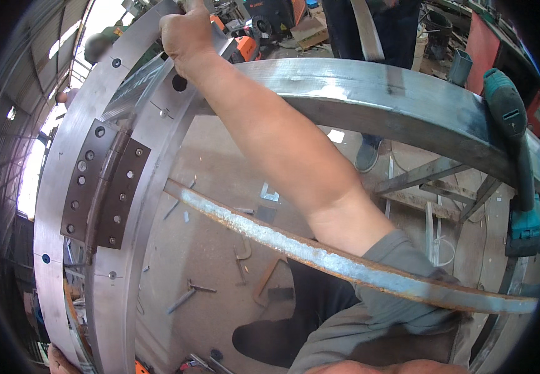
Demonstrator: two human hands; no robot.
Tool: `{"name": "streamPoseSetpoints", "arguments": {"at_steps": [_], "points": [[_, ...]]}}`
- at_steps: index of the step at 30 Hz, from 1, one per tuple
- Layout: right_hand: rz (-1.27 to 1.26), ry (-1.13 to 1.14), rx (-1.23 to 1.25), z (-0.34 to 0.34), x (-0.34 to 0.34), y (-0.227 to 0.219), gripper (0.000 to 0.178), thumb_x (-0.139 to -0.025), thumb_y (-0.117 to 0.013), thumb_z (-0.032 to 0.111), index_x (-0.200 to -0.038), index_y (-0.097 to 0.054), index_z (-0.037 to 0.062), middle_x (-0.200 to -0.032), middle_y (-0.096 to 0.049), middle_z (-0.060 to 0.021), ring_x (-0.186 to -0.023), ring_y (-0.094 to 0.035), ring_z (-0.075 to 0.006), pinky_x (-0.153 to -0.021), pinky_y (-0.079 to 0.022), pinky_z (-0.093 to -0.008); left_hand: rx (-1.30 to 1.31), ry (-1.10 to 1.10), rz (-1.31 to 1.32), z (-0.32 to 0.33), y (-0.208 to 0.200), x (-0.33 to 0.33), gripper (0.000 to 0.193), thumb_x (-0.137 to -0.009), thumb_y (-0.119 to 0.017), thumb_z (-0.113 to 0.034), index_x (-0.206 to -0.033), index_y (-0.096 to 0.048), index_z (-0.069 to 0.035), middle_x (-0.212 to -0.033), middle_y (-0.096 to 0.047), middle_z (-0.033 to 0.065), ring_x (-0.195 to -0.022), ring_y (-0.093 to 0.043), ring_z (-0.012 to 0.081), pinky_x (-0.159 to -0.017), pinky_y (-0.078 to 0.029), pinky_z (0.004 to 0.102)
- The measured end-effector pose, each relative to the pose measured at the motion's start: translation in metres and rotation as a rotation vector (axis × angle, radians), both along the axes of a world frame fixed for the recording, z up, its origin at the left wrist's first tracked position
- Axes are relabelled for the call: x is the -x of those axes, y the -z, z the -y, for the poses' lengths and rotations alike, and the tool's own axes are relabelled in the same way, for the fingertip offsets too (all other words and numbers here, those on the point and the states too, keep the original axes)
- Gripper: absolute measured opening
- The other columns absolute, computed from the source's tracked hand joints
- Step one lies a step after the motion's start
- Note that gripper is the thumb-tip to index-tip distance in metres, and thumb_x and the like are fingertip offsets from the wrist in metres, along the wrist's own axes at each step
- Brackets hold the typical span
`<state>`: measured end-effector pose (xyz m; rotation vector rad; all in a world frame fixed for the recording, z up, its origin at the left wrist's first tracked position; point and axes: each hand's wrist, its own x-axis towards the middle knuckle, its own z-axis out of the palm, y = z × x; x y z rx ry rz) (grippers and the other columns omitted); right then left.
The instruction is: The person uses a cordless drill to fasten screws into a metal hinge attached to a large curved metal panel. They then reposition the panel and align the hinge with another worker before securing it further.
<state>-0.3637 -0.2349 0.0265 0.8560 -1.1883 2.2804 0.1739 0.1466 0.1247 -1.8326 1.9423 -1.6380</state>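
Note:
Across the picture stretches my right forearm, ending in my right hand (pixel 187 34), closed in a fist at the far end of a pale metal profile (pixel 64 181). What its fingers hold is hidden. At the lower left edge only a small part of my left hand (pixel 62 361) shows, against the profile's outer side; its fingers cannot be made out. A dark steel hinge (pixel 103 187) with several screw holes joins this profile to a second metal profile (pixel 120 293) beside it. A dark round hole (pixel 179 82) lies in the second profile, below my right wrist.
A broad metal beam (pixel 370 87) spans the far side, with a teal cordless power tool (pixel 506 103) at its right. A rusty flat bar (pixel 295 240) crosses below my arm. Clamps (pixel 269 280) and scraps lie on the floor. A person in dark trousers (pixel 338 31) stands behind the beam.

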Motion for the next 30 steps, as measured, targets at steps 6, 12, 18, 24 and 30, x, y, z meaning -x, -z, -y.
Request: {"name": "streamPoseSetpoints", "arguments": {"at_steps": [6,12,18,24,30], "points": [[0.35,-1.014,0.45,0.006,0.009,0.002,0.062,-0.077,-0.055,-0.01,-0.138,-0.052,0.001,-0.136,-0.059,-0.0178,-0.125,-0.056,-0.0286,-0.107,-0.042,-0.0344,-0.053,0.116,-0.066,-0.004,-0.016,-0.022,0.017,-0.093,-0.067,-0.013,-0.103,-0.078,-0.006,-0.094,-0.077,0.0115,-0.075,-0.072,0.0293,-0.066,-0.056,0.0389],[0.293,-1.086,0.477,0.011,0.008,0.005,0.061,-0.075,-0.052,-0.013,-0.134,-0.05,0.001,-0.139,-0.057,-0.0178,-0.124,-0.057,-0.0275,-0.106,-0.043,-0.0334,-0.005,-0.022,0.023,-0.004,-0.018,-0.046,0.012,-0.09,-0.07,-0.014,-0.095,-0.077,-0.006,-0.088,-0.075,0.0084,-0.07,-0.071,0.0264,-0.064,-0.056,0.0396],[0.255,-1.213,0.446,0.002,0.014,0.007,0.067,-0.076,-0.048,-0.011,-0.141,-0.044,0.0021,-0.139,-0.056,-0.0159,-0.102,-0.062,-0.0211,-0.079,-0.053,-0.027,-0.006,-0.075,-0.554,0.0,-0.015,-0.043,0.06,-0.11,-0.045,-0.046,-0.111,-0.067,0.01,-0.099,-0.071,0.0262,-0.089,-0.064,0.0384,-0.083,-0.049,0.0439],[0.351,-1.294,0.415,-0.016,0.012,0.002,0.066,-0.077,-0.048,-0.011,-0.142,-0.042,0.0028,-0.144,-0.05,-0.018,-0.09,-0.058,-0.0221,-0.067,-0.051,-0.0297,-0.03,-0.081,-0.612,0.0,-0.016,-0.027,0.06,-0.11,-0.046,-0.045,-0.113,-0.068,0.011,-0.1,-0.071,0.0265,-0.091,-0.066,0.0381,-0.086,-0.05,0.0436],[0.293,-1.211,0.448,-0.014,0.01,-0.001,0.065,-0.074,-0.052,-0.013,-0.136,-0.043,0.0021,-0.145,-0.05,-0.0216,-0.115,-0.058,-0.0278,-0.08,-0.054,-0.0326,0.045,-0.09,-0.467,0.003,-0.016,-0.031,0.058,-0.109,-0.048,-0.043,-0.112,-0.069,0.01,-0.1,-0.071,0.0273,-0.091,-0.066,0.0395,-0.086,-0.05,0.0446]]}}
